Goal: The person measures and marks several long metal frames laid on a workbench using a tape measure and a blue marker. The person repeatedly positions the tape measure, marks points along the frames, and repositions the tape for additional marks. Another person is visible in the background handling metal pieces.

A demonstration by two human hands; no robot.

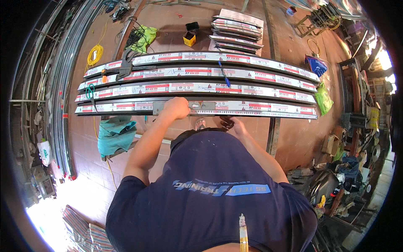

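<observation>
Several long, slim profiles wrapped in white and red printed film lie side by side across the space in front of me. My left hand [179,108] is closed over a flat grey metal piece [202,105] on the nearest profile [256,106]. Along that profile's near edge runs a marked measuring strip [252,113]. My right hand [236,126] is just below this edge, its fingers in deep shadow, so their grip is unclear. A blue pen [224,74] rests across the middle profiles. Green-handled scissors [90,96] and a dark clamp-like tool [126,65] lie toward the left.
A teal cloth [116,136] hangs over a support at the left. Stacked wrapped pieces [237,31] stand at the back, near a yellow box [189,39]. Long metal bars [69,84] line the left side; clutter fills the right. A yellow cable coil [95,55] lies far left.
</observation>
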